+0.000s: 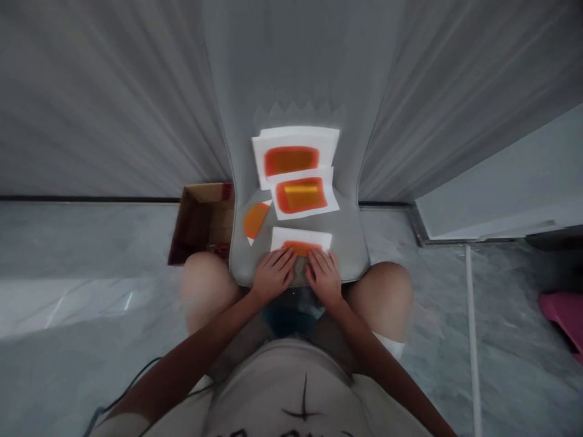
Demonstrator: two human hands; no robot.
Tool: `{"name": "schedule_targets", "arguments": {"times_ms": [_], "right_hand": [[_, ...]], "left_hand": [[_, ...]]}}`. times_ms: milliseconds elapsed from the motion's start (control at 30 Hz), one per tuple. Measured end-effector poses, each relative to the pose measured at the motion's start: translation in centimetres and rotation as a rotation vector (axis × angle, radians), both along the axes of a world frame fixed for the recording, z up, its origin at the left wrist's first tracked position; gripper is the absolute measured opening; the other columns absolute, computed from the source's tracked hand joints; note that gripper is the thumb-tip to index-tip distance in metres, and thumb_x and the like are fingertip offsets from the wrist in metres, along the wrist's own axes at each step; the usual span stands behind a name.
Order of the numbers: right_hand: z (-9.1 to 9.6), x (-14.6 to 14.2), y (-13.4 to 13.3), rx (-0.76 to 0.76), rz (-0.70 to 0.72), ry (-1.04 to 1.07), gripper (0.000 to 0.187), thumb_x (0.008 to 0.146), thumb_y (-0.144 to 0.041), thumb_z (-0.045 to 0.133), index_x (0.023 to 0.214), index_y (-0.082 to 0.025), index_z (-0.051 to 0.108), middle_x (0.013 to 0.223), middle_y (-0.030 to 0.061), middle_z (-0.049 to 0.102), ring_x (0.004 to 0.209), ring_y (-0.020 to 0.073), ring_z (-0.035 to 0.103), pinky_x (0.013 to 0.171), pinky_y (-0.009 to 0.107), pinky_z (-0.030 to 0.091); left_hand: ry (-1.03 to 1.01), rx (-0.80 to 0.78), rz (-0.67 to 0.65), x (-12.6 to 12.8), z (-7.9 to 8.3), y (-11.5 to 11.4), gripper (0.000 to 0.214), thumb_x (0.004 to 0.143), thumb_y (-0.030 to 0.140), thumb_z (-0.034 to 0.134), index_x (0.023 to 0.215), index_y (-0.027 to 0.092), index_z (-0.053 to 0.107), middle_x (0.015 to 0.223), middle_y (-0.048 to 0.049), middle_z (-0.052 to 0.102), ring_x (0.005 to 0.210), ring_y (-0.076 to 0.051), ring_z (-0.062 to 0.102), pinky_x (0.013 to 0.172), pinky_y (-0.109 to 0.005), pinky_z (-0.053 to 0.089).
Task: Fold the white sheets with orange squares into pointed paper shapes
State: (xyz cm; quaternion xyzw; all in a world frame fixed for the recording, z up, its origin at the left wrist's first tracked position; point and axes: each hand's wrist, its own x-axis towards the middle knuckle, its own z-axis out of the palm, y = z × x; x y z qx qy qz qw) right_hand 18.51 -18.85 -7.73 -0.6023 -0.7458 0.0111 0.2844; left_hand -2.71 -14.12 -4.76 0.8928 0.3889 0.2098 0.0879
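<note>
In front of me on a grey chair seat (350,233) lies a white sheet of paper with an orange patch (303,235), its near part covered by my fingers. My left hand (274,273) rests on the paper's near left part, fingers stretched out flat. On the near right part my right hand (324,273) lies in the same way, fingers extended. Both thumbs point inward, close to the near edge. Just beyond is another white sheet with an orange-red patch and a golden strip (303,193). It overlaps a larger white sheet with an orange patch (291,159).
Left on the seat lies a small folded orange-and-white paper piece (256,220). An open cardboard box (200,212) stands on the floor to the left. The chair's backrest (300,60) rises behind the papers, before a grey curtain (113,91). A pink object (562,315) is at far right.
</note>
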Motion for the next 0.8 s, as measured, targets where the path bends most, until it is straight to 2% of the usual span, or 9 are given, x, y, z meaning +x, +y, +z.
{"name": "schedule_targets", "arguments": {"times_ms": [233, 567, 800], "right_hand": [[-0.29, -0.17, -0.05, 0.051, -0.021, -0.036, 0.048, 0.105, -0.024, 0.049, 0.152, -0.016, 0.057, 0.144, 0.0154, 0.069, 0.139, 0.0286, 0.060, 0.126, 0.056, 0.037], [-0.72, -0.27, -0.18, 0.016, -0.035, -0.004, 0.052, 0.105, -0.024, 0.048, 0.156, -0.017, 0.053, 0.148, 0.0156, 0.066, 0.144, 0.0284, 0.057, 0.127, 0.056, 0.036], [0.14, -0.78, -0.62, -0.009, -0.056, -0.059, 0.052, 0.108, -0.022, 0.044, 0.160, -0.016, 0.047, 0.155, 0.0138, 0.059, 0.147, 0.0278, 0.053, 0.130, 0.055, 0.028]], "left_hand": [[0.005, 0.021, 0.008, 0.03, -0.29, -0.02, 0.050, 0.102, 0.023, 0.051, 0.151, 0.023, 0.060, 0.154, -0.0064, 0.060, 0.148, -0.028, 0.053, 0.126, -0.049, 0.042], [0.000, 0.004, 0.029, 0.24, -0.43, -0.09, 0.052, 0.101, 0.023, 0.052, 0.153, 0.026, 0.058, 0.154, -0.0058, 0.060, 0.149, -0.027, 0.051, 0.127, -0.051, 0.042], [-0.008, 0.020, 0.035, 0.38, -0.29, -0.05, 0.048, 0.103, 0.022, 0.050, 0.149, 0.024, 0.061, 0.153, -0.0058, 0.061, 0.147, -0.026, 0.053, 0.126, -0.050, 0.042]]}}
